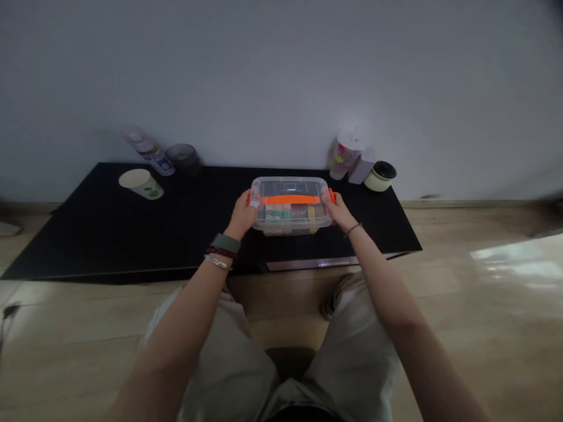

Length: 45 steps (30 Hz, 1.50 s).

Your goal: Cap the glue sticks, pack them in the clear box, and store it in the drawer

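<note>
A transparent plastic storage box point(290, 225) with an orange handle point(289, 200) across its lid sits on a low black table point(109, 234). Coloured items show through its walls, too blurred to name. My left hand point(241, 215) grips the box's left end, and my right hand point(338, 211) grips its right end. The fingers of both hands wrap around the ends near the orange latches. The box's underside is hidden, so I cannot tell whether it touches the tabletop.
A white paper cup point(141, 183) lies on its side at the table's left. Behind it stand a spray bottle point(150, 153) and a dark jar point(183, 159). A lidded plastic cup point(345, 155), a pale box point(361, 166) and a cream jar with a black lid point(380, 176) stand at back right against a wall point(281, 70).
</note>
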### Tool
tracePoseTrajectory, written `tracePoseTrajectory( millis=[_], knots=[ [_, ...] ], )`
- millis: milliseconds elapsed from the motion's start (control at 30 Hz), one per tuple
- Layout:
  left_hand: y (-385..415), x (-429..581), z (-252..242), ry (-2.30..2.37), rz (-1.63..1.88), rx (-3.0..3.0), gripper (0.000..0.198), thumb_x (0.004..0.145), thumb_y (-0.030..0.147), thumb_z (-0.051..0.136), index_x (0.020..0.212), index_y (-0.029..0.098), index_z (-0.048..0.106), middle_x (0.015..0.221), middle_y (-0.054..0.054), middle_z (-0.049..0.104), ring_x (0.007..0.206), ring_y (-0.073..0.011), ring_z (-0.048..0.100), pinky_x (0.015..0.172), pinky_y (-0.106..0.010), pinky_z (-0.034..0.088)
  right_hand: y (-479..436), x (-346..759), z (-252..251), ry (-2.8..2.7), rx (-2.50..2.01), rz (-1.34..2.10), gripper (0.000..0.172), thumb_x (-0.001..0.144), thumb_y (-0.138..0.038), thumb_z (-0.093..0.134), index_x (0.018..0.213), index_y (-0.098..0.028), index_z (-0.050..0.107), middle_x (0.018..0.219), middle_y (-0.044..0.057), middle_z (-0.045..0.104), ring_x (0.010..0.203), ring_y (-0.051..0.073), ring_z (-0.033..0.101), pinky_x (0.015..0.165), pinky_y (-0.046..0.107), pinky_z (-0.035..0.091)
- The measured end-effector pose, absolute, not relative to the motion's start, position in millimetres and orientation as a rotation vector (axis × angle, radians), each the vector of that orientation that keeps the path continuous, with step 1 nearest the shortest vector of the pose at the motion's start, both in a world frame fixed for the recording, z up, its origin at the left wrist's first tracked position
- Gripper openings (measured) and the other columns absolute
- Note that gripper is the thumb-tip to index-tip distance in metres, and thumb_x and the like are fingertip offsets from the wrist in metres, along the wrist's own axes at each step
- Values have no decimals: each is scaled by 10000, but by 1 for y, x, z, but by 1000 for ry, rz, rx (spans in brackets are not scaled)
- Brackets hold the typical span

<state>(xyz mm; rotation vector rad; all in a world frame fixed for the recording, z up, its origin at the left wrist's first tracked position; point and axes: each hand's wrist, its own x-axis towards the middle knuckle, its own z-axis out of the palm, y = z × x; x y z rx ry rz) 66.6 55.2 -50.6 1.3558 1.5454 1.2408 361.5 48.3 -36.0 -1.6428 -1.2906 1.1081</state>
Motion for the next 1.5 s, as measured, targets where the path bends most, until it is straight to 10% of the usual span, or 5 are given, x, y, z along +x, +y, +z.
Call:
tracePoseTrajectory(
  millis=[133, 333, 1067, 1500],
  knots=[
    [55, 65, -50, 1560, 1219, 1366, 390, 851, 359, 608, 1206, 204, 654, 1209, -98, 700, 1137, -287, 633, 1049, -434, 471, 53, 365, -43, -1403, -1633, 977, 418, 902, -534, 531, 1174, -219, 492, 1012, 51, 646, 913, 199, 635, 875, 382, 525],
    [52, 67, -44, 1598, 1184, 1349, 424, 859, 341, 597, 1255, 197, 647, 1254, -102, 687, 1158, -292, 625, 1058, -447, 457, 54, 364, -41, -1461, -1692, 900, 445, 904, -520, 473, 1226, -217, 520, 1132, 106, 662, 1078, 271, 635, 953, 437, 493],
    [55, 66, -45, 1507, 1214, 1130, 407, 851, 351, 614, 1216, 173, 646, 1237, -111, 683, 1165, -274, 627, 1049, -444, 484, 43, 352, -15, -1587, -1878, 674, 522, 949, -490, 416, 1363, -195, 534, 1258, 142, 675, 1172, 339, 627, 990, 489, 478],
    [50, 65, -47, 1400, 1295, 1077, 857, 780, 196, 730, 1536, 213, 326, 1546, -187, 425, 1376, -294, 491, 1124, -447, 439, 47, 354, -28, -1515, -1807, 711, 543, 923, -594, 439, 1316, -230, 530, 1170, 136, 696, 1099, 335, 648, 971, 509, 472]
  ],
)
